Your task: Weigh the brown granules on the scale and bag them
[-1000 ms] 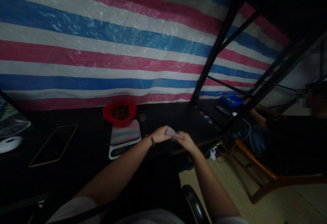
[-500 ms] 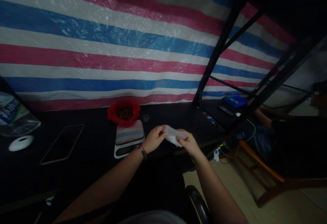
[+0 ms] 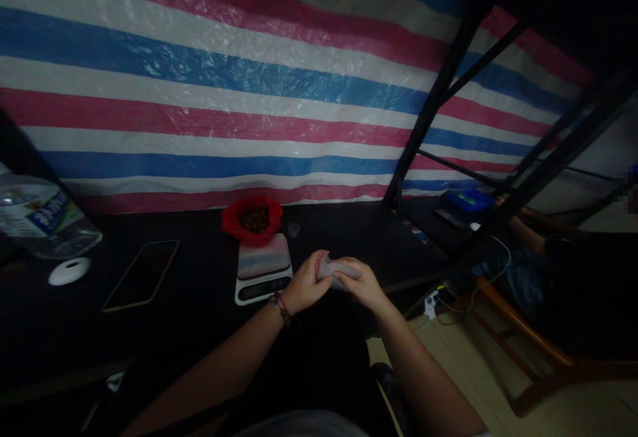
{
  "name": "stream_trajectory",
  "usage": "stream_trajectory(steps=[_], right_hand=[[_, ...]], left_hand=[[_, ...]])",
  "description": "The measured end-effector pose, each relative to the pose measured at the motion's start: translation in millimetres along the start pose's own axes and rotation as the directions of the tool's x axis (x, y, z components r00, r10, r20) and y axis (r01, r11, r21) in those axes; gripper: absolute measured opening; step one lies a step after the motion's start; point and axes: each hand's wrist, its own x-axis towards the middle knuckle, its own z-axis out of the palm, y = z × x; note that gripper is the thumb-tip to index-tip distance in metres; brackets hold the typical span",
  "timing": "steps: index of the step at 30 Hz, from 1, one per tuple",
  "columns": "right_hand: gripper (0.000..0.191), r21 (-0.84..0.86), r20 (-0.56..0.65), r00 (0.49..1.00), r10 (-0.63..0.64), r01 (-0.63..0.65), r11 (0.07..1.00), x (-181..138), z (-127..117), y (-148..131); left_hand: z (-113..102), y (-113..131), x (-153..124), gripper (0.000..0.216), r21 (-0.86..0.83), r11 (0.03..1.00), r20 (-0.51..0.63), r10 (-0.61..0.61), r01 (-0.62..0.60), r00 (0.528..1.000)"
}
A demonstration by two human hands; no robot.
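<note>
Both hands hold a thin whitish plastic bag [image 3: 329,268] just off the front edge of the black desk. My left hand [image 3: 308,282] grips its left end, thumb on top, with a beaded bracelet at the wrist. On its right end, my right hand [image 3: 363,281] has thumb and fingers closed. Left of my hands lies a white kitchen scale [image 3: 262,285] with a shiny plate. Behind it, a red plastic bag [image 3: 232,219] opened like a bowl holds many small brown pieces. Close by stands a small clear cup [image 3: 294,230].
A phone [image 3: 142,274], a white oval object [image 3: 70,271] and a large clear bottle [image 3: 47,218] occupy the left side. Striped plastic sheeting [image 3: 224,118] hangs behind. Black metal posts [image 3: 423,118] rise at right, past which a person sits by a blue tray [image 3: 469,199].
The whitish bag, spread flatter before, is now bunched and folded between my hands. My view has shifted slightly left, so the desk items appear farther right.
</note>
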Motion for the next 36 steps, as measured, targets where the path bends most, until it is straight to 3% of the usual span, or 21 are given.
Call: stream_trajectory(steps=[4, 8, 15, 20, 24, 27, 29, 36], right_hand=[[0.020, -0.061, -0.041, 0.999, 0.011, -0.014, 0.998, 2, -1, 19], [0.016, -0.193, 0.018, 0.999, 0.038, -0.034, 0.981, -1, -5, 41], [0.019, -0.259, 0.074, 0.994, 0.079, -0.057, 0.964, -8, -12, 54], [0.024, -0.188, 0.125, 0.987, 0.102, -0.078, 0.979, -7, -13, 49], [0.025, -0.112, 0.114, 0.985, 0.130, -0.118, 0.987, -5, -17, 33], [0.027, -0.045, 0.090, 0.979, 0.183, -0.179, 0.983, -1, -15, 17], [0.029, -0.020, 0.080, 0.977, 0.198, -0.197, 0.980, 3, -11, 8], [0.032, -0.010, 0.081, 0.991, 0.111, -0.110, 0.994, 23, 21, -22]], left_hand=[[12, -13, 7, 0.041, 0.045, 0.995, -0.033, -0.083, 0.085, 0.996], [23, -27, 13, 0.034, 0.156, 0.971, 0.020, -0.186, 0.180, 0.982], [27, -29, 14, 0.060, 0.232, 0.964, 0.116, -0.160, 0.130, 0.980], [25, -19, 12, 0.040, 0.212, 0.969, 0.132, -0.157, 0.127, 0.979], [10, -11, 11, 0.022, 0.014, 0.983, 0.135, -0.184, 0.184, 0.974], [-9, -4, 9, 0.025, -0.279, 0.934, 0.184, -0.177, 0.224, 0.967], [-22, 1, 7, 0.029, -0.383, 0.886, 0.200, -0.198, 0.262, 0.960], [-68, 14, -10, 0.031, -0.259, 0.897, 0.110, -0.341, 0.358, 0.934]])
